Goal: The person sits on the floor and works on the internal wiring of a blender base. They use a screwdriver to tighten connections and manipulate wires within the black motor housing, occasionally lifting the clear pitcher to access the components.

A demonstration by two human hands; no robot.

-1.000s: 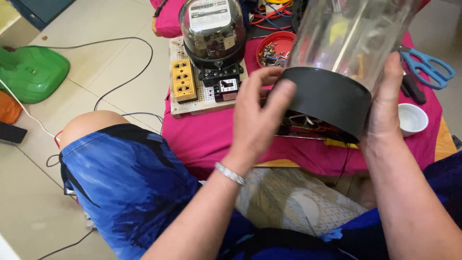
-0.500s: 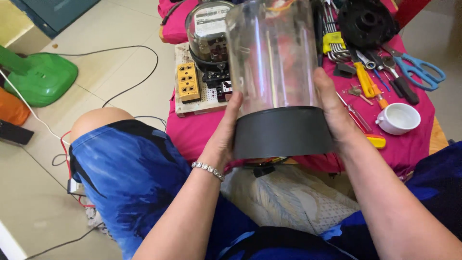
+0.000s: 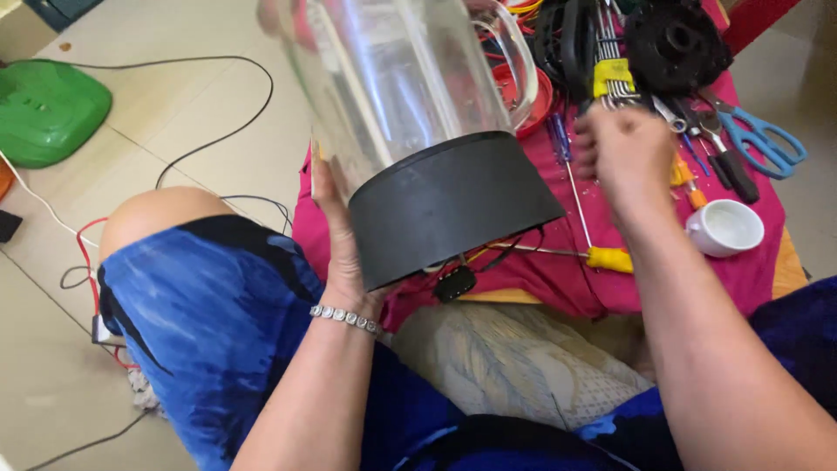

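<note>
**Blender jar held up over a crowded pink work surface**

Blender jar [image 3: 410,113], clear with a handle and a black collar [image 3: 449,205] at its base, is held tilted above the near-left edge of the pink cloth [image 3: 689,279]. It is supported by the left hand [image 3: 340,253], whose open palm is pressed against the collar and the glass, fingers spread. The right hand [image 3: 623,153] is off the jar, loosely curled over the tools on the right; whether anything is pinched cannot be told.

Much of the surface behind is hidden by the jar. To its right, a yellow-handled screwdriver [image 3: 584,228] is laid across the cloth, and a black round part [image 3: 676,44], pliers and blue-handled scissors [image 3: 763,139] are seen farther off. A small white cup [image 3: 724,228] is set near the right edge; its contents cannot be made out. A red dish [image 3: 534,92] shows partly behind the jar. Nothing is seen inside the jar. On the floor at far left, a green plastic object [image 3: 48,109] and loose black cables [image 3: 218,131] are spread.
</note>
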